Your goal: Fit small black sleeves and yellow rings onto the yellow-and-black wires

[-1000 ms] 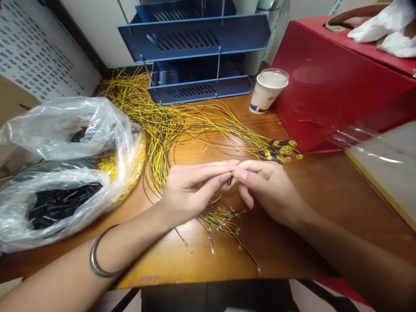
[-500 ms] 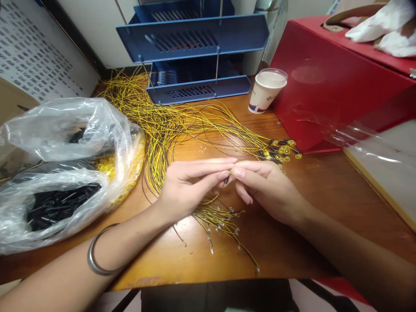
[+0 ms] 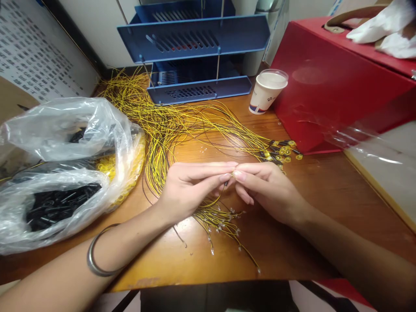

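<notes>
My left hand (image 3: 190,186) and my right hand (image 3: 266,186) meet fingertip to fingertip over the table. Between thumb and forefinger, the left one pinches a yellow wire end with a black sleeve (image 3: 225,183), mostly covered by the fingers. My right thumb and forefinger are closed on a small yellowish piece (image 3: 232,174) at the end of that sleeve; its shape is hidden. Below the hands fan out loose wire ends (image 3: 224,221) with small clear tips. Beyond the right hand lie several wire ends with black sleeves and yellow caps (image 3: 284,151).
Long yellow and dark wires (image 3: 159,130) spread across the wooden table (image 3: 156,264). At left, plastic bags (image 3: 120,130) hold black sleeves (image 3: 61,206) and yellow caps (image 3: 130,175). Behind stand a blue rack (image 3: 195,39), a paper cup (image 3: 267,91) and a red box (image 3: 338,82).
Both hands stay nearly in place. The yellowish piece between the fingertips is more covered now, and the black sleeve's lower end sits slightly lower.
</notes>
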Available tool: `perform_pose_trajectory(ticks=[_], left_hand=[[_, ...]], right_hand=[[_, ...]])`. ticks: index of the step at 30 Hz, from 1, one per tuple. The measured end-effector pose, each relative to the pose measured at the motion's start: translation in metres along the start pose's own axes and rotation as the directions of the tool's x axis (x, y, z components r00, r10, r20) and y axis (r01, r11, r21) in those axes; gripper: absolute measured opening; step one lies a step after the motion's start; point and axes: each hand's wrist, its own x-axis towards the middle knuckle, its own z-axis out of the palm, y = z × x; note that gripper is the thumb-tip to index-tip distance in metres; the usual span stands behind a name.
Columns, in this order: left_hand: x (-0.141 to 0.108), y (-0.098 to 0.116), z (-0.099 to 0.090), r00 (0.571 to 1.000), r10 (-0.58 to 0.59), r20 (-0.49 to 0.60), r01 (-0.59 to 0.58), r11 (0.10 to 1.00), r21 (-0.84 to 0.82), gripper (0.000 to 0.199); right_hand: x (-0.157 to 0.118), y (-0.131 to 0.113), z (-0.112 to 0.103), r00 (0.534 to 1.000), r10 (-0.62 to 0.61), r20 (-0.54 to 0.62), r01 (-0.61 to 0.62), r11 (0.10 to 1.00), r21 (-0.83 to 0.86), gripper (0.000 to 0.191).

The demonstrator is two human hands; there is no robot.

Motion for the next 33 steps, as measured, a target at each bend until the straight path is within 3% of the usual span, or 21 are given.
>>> perform_pose_trajectory(ticks=[8, 22, 29, 33], left_hand=[[0.000, -0.001, -0.003, 1.000, -0.009, 0.006, 0.008, 0.997, 0.083, 0.016], [0.000, -0.001, 0.000, 0.996, -0.089, 0.008, 0.090, 0.996, -0.028, 0.021], [0.000, 0.002, 0.000, 0.993, -0.119, 0.003, 0.119, 0.992, -0.043, 0.022], [0.000, 0.003, 0.000, 0.992, -0.126, -0.008, 0.126, 0.992, -0.013, 0.022]], right_hand=[[0.001, 0.002, 0.001, 1.000, -0.015, -0.024, 0.014, 0.999, -0.032, 0.036], [-0.001, -0.004, 0.006, 0.992, -0.046, -0.113, 0.040, 0.998, -0.058, 0.026], [0.000, -0.007, 0.008, 0.991, -0.069, -0.111, 0.063, 0.997, -0.054, 0.024], [0.001, -0.008, 0.008, 0.994, -0.071, -0.081, 0.068, 0.996, -0.051, 0.032]])
